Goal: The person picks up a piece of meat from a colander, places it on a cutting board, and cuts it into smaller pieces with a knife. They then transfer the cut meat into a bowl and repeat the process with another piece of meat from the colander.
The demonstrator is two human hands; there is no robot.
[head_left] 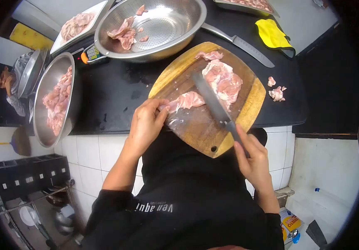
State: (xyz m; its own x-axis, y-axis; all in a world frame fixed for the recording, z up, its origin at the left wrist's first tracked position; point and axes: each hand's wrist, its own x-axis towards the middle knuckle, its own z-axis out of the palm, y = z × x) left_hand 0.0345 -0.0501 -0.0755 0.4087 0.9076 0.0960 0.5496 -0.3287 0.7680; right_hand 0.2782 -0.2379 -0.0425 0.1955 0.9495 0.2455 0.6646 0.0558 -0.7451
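Observation:
My left hand (147,121) pinches the left end of a strip of raw meat (187,101) at the left side of the wooden cutting board (196,135). In my right hand (252,160) is the black handle of a knife (212,100). Its wide blade points up and to the left, between the strip and a larger piece of raw meat (223,81). Whether the blade touches the meat I cannot tell. A small scrap (210,55) lies near the top of the board.
A perforated metal bowl (162,31) with meat pieces stands behind the board. At the left edge is a tilted bowl (42,118) of cut meat. Right of the board lie another knife (252,51), a yellow cloth (272,34) and scraps (277,93). A person (10,83) is at far left.

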